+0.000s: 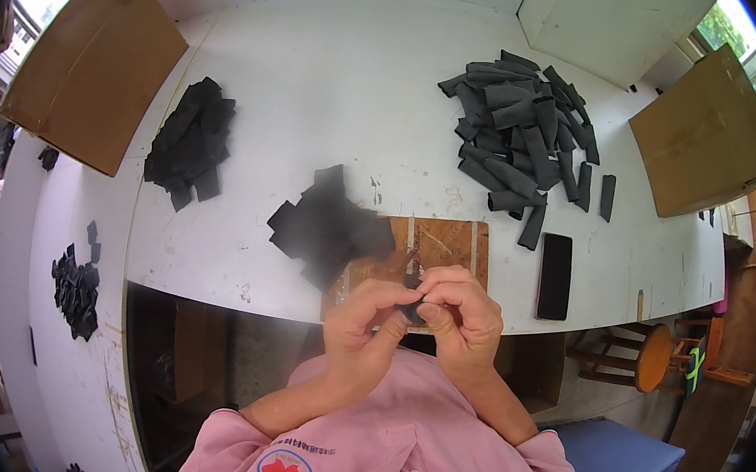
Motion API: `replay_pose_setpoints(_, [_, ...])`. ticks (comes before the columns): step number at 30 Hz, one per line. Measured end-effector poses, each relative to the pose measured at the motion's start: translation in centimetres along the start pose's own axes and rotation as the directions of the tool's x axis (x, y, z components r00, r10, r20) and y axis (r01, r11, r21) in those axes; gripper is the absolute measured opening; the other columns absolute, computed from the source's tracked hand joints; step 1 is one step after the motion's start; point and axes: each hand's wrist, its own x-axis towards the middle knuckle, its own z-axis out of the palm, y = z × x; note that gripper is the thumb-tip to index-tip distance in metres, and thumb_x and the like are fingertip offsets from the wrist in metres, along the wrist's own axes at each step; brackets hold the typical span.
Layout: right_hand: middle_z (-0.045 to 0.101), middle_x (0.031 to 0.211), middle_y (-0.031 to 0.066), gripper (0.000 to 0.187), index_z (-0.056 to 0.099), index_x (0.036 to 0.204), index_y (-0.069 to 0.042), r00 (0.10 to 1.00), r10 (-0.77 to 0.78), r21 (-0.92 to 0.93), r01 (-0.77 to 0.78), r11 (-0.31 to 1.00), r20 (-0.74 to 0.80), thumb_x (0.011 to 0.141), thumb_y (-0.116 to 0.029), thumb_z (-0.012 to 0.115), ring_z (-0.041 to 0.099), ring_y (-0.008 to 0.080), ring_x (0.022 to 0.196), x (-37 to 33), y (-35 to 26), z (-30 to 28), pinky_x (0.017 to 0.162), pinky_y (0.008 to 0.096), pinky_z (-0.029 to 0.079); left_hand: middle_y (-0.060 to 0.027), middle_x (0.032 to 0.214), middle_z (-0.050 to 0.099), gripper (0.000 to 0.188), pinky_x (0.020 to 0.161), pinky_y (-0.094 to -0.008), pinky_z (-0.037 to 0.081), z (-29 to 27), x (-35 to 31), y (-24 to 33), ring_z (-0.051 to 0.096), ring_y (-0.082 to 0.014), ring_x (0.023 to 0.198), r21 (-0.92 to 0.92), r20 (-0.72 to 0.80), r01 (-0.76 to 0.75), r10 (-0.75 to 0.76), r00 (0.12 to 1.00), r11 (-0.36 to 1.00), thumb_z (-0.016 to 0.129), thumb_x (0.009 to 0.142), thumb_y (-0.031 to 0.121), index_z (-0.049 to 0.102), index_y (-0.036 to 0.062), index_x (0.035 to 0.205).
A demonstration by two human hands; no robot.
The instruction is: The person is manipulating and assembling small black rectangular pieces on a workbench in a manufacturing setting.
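Observation:
Both my hands meet over the table's front edge, in front of a worn brown wooden board [460, 245]. A small dark piece [411, 311] is between my fingertips; it looks like black rubber or fabric, mostly hidden. My left hand [364, 325] pinches it from the left with thumb and fingers. My right hand [461, 323] grips it from the right, fingers curled over its top. Just beyond my left hand lies a pile of flat black pieces [328, 231], overlapping the board's left part. A thin dark object [413, 256] on the board shows above my fingertips.
Several black tubes [523, 131] are heaped at the far right, another black pile [193, 138] at the left. A dark phone [555, 278] lies right of the board. Cardboard boxes [97, 64] [706, 137] stand at both sides. A wooden stool [654, 357] is below right.

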Motion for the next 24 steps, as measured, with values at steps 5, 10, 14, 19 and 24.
replay_pose_setpoints(5, [0.049, 0.082, 0.0078, 0.01, 0.054, 0.077, -0.003, 0.999, -0.047, -0.173, 0.045, 0.984, -0.006, 0.072, -0.002, 0.063, 0.051, 0.0141, 0.062, 1.3, -1.1, 0.3, 0.054, 0.0236, 0.042, -0.0066, 0.089, 0.052, 0.021, 0.063, -0.0199, 0.041, -0.1, 1.1, 0.8, 0.05, -0.011, 0.079, 0.009, -0.123, -0.08, 0.08, 0.989, 0.997, 0.052, 0.074, -0.011, 0.058, 0.0002, 0.091])
replay_pose_setpoints(10, [0.047, 0.079, 0.0064, 0.011, 0.054, 0.078, -0.002, 0.998, 0.045, -0.215, -0.033, 0.976, 0.051, 0.073, -0.005, 0.064, 0.048, 0.0132, 0.059, 2.7, -1.9, 0.0, 0.052, 0.0221, 0.039, -0.0046, 0.086, 0.055, 0.015, 0.067, -0.0204, 0.042, -0.7, 1.8, 1.2, 0.052, -0.0122, 0.075, -0.092, -0.137, 0.079, -0.092, 0.986, 0.993, 0.052, 0.077, -0.006, 0.058, -0.0004, 0.09])
replay_pose_setpoints(14, [0.047, 0.076, 0.0026, 0.013, 0.053, 0.077, -0.001, 0.926, 0.299, 0.023, -0.313, 0.95, 0.23, 0.076, -0.011, 0.062, 0.046, 0.009, 0.063, 4.2, -2.8, -1.3, 0.054, 0.0211, 0.037, -0.0108, 0.079, 0.058, 0.011, 0.034, -0.0145, 0.03, -1.1, 3.7, 2.6, 0.037, -0.0014, 0.038, -0.657, 0.088, 0.274, -0.29, 0.953, 0.702, 0.057, 0.079, 0.001, 0.049, -0.0025, 0.086])
replay_pose_setpoints(19, [0.046, 0.072, -0.0012, 0.019, 0.051, 0.075, -0.001, 0.824, 0.338, 0.323, -0.507, 0.799, 0.455, 0.08, -0.016, 0.061, 0.043, 0.0054, 0.065, 6.3, -5.9, -2.2, 0.055, 0.021, 0.037, -0.0054, 0.072, 0.049, 0.031, 0.038, -0.0159, 0.027, -1.3, 4.5, 5.1, 0.036, -0.0039, 0.04, -0.812, 0.524, 0.522, -0.067, 0.849, 0.262, 0.055, 0.078, 0.005, 0.041, -0.0042, 0.104])
replay_pose_setpoints(24, [0.046, 0.068, -0.0034, 0.022, 0.051, 0.073, -0.002, 0.823, 0.276, 0.274, -0.451, 0.85, 0.497, 0.081, -0.02, 0.06, 0.042, 0.0036, 0.063, 7.2, -5.0, -2.0, 0.054, 0.0188, 0.035, -0.0017, 0.066, 0.046, 0.035, 0.034, -0.0168, 0.023, -2.1, 5.5, 4.5, 0.031, -0.0034, 0.036, -0.768, 0.64, 0.626, 0.211, 0.739, 0.135, 0.05, 0.08, 0.004, 0.04, -0.0061, 0.112])
